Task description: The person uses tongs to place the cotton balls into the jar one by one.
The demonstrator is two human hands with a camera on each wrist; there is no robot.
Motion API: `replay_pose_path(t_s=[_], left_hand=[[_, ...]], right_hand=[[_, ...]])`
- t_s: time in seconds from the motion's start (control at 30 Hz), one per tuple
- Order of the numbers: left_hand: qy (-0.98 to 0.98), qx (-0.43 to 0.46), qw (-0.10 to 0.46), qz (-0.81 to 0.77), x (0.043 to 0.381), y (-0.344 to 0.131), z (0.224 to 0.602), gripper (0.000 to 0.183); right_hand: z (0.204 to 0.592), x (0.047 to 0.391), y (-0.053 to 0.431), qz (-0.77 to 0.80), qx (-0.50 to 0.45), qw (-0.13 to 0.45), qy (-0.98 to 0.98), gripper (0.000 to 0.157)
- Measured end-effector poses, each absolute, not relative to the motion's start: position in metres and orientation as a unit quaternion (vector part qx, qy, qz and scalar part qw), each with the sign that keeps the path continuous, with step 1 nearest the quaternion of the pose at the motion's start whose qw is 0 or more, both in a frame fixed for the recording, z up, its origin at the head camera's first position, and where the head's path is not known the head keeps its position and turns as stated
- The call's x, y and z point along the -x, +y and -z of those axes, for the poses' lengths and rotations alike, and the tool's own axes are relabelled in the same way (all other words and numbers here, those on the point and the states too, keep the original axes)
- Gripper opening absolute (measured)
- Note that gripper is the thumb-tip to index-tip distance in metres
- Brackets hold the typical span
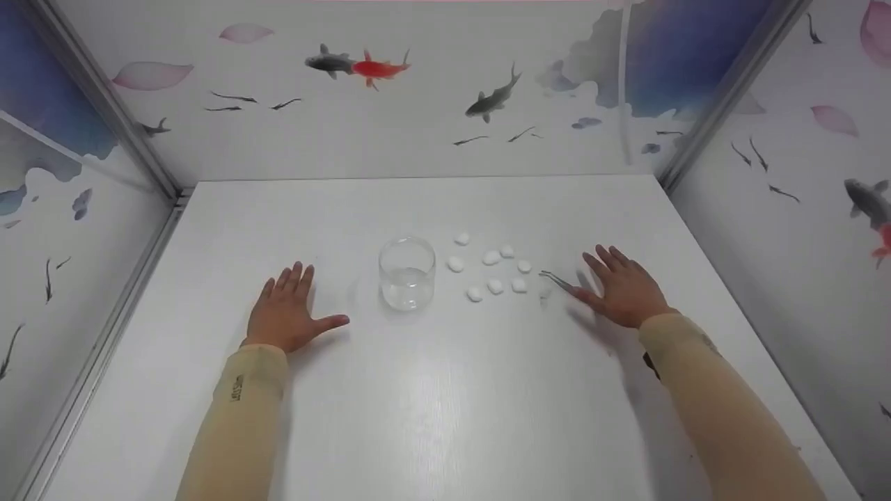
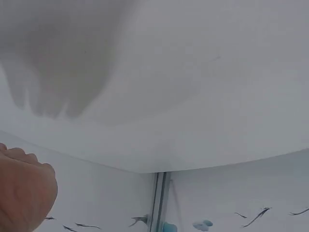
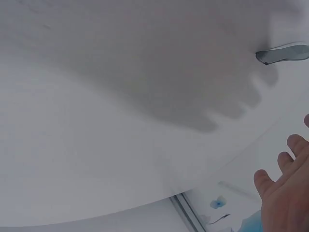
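Observation:
My left hand (image 1: 282, 316) has its fingers straight and its thumb spread, left of a clear glass jar (image 1: 407, 275); it holds nothing. What looks like clear liquid fills the jar's lower part. Right of the jar lie several small white balls (image 1: 495, 286) that look like cotton. Beyond them is a pair of metal tweezers (image 1: 555, 280), its tips toward the balls. My right hand (image 1: 626, 292) spreads its fingers, with the thumb over the tweezers' near end. In the right wrist view the tweezers (image 3: 285, 53) lie on the table, apart from the visible fingers (image 3: 263, 182).
The white table (image 1: 431, 403) meets a back wall (image 1: 418, 132) printed with fish and petals. Similar panels (image 1: 828, 229) stand along both sides, with metal posts (image 1: 738, 90) at the corners. A small, faint transparent thing (image 1: 544, 298) lies just below the tweezers.

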State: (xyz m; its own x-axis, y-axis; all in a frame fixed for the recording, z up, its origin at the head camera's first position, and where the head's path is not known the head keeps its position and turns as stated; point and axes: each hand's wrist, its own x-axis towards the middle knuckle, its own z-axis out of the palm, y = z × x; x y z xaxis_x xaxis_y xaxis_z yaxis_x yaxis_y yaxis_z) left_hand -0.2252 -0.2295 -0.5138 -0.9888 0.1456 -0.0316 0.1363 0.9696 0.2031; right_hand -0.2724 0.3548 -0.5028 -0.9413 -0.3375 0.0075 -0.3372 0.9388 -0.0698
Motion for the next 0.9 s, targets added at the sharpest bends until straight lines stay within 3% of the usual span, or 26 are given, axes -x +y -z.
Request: replay_pose_path(t_s=[0.47,0.7,0.9], left_hand=[[0.945,-0.039,0.115,-0.304,0.245,-0.144,0.530,0.122],[0.924,-0.038,0.067,-0.376,0.253,-0.129,0.539,0.116],[0.913,-0.033,0.069,-0.401,0.257,-0.121,0.542,0.110]], right_hand=[[0.504,0.266,0.357,0.048,0.174,0.004,0.984,0.087],[0.499,0.274,0.339,0.049,0.194,0.005,0.980,0.062],[0.499,0.281,0.328,0.020,0.207,0.015,0.978,0.043]])
